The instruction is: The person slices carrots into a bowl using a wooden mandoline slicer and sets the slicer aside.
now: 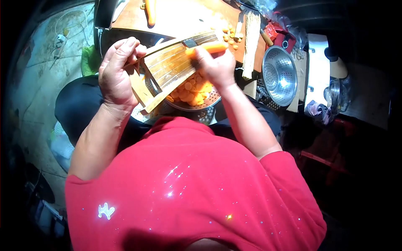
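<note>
My left hand (119,71) is closed around the near-left end of a wooden mandoline slicer (167,67), which is held at a tilt. My right hand (217,69) grips an orange carrot (215,47) that lies against the slicer's upper part, close to its dark blade plate (189,43). Under the slicer, a pile of carrot slices (190,93) fills a metal colander (213,103). The slicer hides part of that colander.
Ahead is a brown tabletop (167,21) with another whole carrot (150,12), scattered slices (228,30) and a knife (239,27). To the right are a straw brush (251,46) and a second metal colander (279,75). A cord (60,37) runs over the floor at left.
</note>
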`<state>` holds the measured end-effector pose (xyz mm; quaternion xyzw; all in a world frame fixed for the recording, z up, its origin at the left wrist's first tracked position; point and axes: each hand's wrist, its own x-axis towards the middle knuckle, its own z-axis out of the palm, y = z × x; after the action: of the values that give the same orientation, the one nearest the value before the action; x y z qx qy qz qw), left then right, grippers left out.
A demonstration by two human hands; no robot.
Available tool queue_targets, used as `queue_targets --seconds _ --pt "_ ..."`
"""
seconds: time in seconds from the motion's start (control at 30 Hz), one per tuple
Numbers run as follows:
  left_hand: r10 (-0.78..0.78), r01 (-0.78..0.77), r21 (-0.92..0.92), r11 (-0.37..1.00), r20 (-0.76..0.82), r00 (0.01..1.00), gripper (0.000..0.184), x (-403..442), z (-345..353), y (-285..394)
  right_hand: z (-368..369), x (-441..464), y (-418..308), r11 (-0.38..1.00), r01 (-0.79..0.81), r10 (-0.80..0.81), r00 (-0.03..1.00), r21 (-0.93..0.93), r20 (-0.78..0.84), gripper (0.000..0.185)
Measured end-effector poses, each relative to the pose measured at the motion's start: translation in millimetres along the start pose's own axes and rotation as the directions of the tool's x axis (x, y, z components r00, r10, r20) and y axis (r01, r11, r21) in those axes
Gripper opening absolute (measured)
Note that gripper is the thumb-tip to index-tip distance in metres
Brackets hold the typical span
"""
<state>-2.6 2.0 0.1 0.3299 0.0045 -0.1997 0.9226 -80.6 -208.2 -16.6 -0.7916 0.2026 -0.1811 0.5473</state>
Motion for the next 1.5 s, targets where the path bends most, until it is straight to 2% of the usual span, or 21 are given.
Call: queue_targets --seconds 0.07,0.1,0.23,0.27,0.33,0.43,0.47,0.53,0.6,0.67,0.73,0.8,0.87,1.0,1.07,1.1,1.13,1.27,1.37,1.47,1.5 --pt "-0.005 0.005 0.017 1.0 -0.011 1.0 0.013 0 -1 0 -21 21 9 0.967 -0.232 0.228 0.972 -0.107 -0.049 0.026" --pt "-0.018 0.018 0.008 1.0 -0.017 1.0 0.013 -1 0 1 -19 30 24 0.974 -0.225 0.227 0.967 0.031 -0.119 0.024" --pt "-0.001 0.001 0.014 1.0 -0.038 0.999 0.013 -1 1 1 2 -2 10 0.999 -0.049 0.05 0.998 -0.018 0.034 0.02" --pt "-0.004 0.004 0.006 1.0 -0.033 0.999 0.013 -1 1 1 11 -17 -22 0.995 0.094 -0.095 0.994 0.009 0.055 0.018" --pt "-0.015 0.015 0.005 1.0 -0.023 1.0 0.013 -3 1 1 10 -17 -17 0.998 0.063 -0.064 0.998 0.022 0.022 0.02" --pt "-0.009 0.009 0.012 1.0 -0.015 1.0 0.013 -4 2 1 -17 24 30 0.978 -0.207 0.207 0.978 0.008 -0.02 0.02" --pt "-0.014 0.014 0.003 1.0 -0.016 1.0 0.013 -4 1 0 -12 28 24 0.991 -0.13 0.126 0.984 -0.03 -0.126 0.017" --pt "-0.01 0.009 -0.013 1.0 -0.02 1.0 0.013 -2 1 1 -13 16 11 0.974 -0.22 0.218 0.975 0.064 0.033 0.018" --pt "-0.008 0.008 -0.01 1.0 -0.014 1.0 0.013 -1 0 1 6 -5 2 0.997 0.021 -0.019 0.999 -0.07 0.025 0.019" --pt "-0.025 0.025 0.011 1.0 -0.035 0.999 0.012 -3 -1 1 13 -23 -23 0.998 0.054 -0.053 0.997 -0.021 0.055 0.02" --pt "-0.022 0.023 0.028 0.999 -0.046 0.999 0.013 -1 0 2 7 -2 11 0.993 -0.049 0.052 0.998 0.105 -0.025 0.024" --pt "-0.014 0.014 0.0 1.0 -0.003 1.0 0.013 -3 -1 0 -14 23 27 0.971 -0.24 0.239 0.97 -0.001 -0.034 0.025" --pt "-0.004 0.004 0.005 1.0 -0.007 1.0 0.013 -1 0 3 -13 28 39 0.982 -0.171 0.163 0.982 -0.076 -0.098 0.023" --pt "-0.014 0.014 -0.002 1.0 -0.025 1.0 0.013 -2 0 1 15 -24 -18 0.998 0.057 -0.057 0.997 0.0 0.045 0.023" --pt "-0.023 0.022 -0.025 0.999 -0.019 1.0 0.013 -2 -2 1 14 -17 -4 1.0 0.028 -0.028 0.999 0.007 -0.031 0.022" --pt "-0.018 0.017 -0.023 1.0 -0.015 1.0 0.013 -1 -1 1 7 -4 6 0.994 -0.074 0.075 0.997 0.084 -0.012 0.023" --pt "-0.016 0.016 -0.013 1.0 -0.015 1.0 0.013 -2 0 1 -2 7 14 0.974 -0.213 0.21 0.977 -0.072 -0.039 0.028" --pt "-0.005 0.005 -0.022 1.0 0.007 1.0 0.012 0 0 1 -12 21 37 0.979 -0.136 0.124 0.988 -0.15 -0.089 0.035" --pt "-0.007 0.007 -0.03 1.0 0.01 1.0 0.012 1 -1 1 -15 21 44 0.971 -0.238 0.235 0.97 -0.038 -0.062 0.04" --pt "-0.012 0.012 -0.035 0.999 0.009 1.0 0.013 3 -2 2 -18 16 34 0.984 -0.164 0.169 0.982 0.067 -0.089 0.032" --pt "-0.011 0.011 -0.035 0.999 0.011 1.0 0.013 3 -3 2 -22 16 33 0.988 -0.151 0.148 0.979 -0.011 -0.142 0.035"
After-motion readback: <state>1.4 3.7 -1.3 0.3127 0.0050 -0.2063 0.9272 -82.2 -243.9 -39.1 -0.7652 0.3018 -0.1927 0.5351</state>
